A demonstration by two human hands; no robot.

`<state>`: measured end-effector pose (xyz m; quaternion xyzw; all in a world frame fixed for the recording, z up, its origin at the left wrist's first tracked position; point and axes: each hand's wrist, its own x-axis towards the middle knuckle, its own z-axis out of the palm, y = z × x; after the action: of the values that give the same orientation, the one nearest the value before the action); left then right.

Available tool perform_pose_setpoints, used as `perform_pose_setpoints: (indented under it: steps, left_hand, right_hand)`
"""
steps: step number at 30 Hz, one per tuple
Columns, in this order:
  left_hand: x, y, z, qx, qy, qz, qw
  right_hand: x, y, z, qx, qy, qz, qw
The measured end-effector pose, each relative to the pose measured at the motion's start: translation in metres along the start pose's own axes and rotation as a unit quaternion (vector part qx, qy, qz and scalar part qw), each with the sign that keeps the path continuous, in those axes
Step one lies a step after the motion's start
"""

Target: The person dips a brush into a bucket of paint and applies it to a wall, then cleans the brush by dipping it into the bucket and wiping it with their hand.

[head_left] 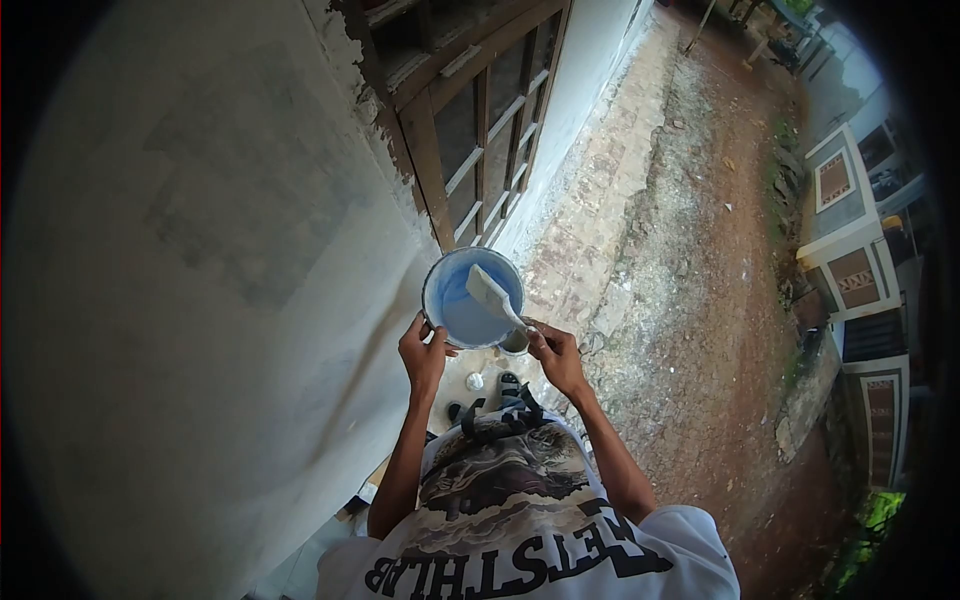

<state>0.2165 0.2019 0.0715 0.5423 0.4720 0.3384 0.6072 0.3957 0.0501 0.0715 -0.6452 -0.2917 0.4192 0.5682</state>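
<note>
My left hand (424,350) grips the near left rim of a round bucket (428,300) that holds pale blue paint (465,315). The thumb is on the rim and the fingers curl underneath. In my right hand (556,352) is a flat, whitish, paint-coated paintbrush (488,290), pinched by its handle at the near right of the bucket. Its wide end overlaps the middle of the bucket's opening in this view. A smaller container (514,343) shows partly below the bucket, near my right fingers.
A wall (200,250) with grey patches rises close on the left. Beyond the bucket is a wooden window frame (470,150) with rough edges around it. A dirt path (720,300) runs along the right, past house fronts (850,270). My sandalled feet (510,385) stand near a white round object (474,381).
</note>
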Motion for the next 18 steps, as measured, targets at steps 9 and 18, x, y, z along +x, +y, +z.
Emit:
perform_pose_setpoints:
  steps: [9,18]
  left_hand:
    - [0.003,-0.007,0.007,0.029,-0.007,0.012,0.999]
    - [-0.006,-0.007,0.018,0.027,-0.018,0.007,0.999]
  right_hand:
    - [0.017,-0.032,0.032,-0.127,0.032,0.100,0.986]
    - [0.047,-0.024,0.059,-0.023,0.063,0.112,0.991]
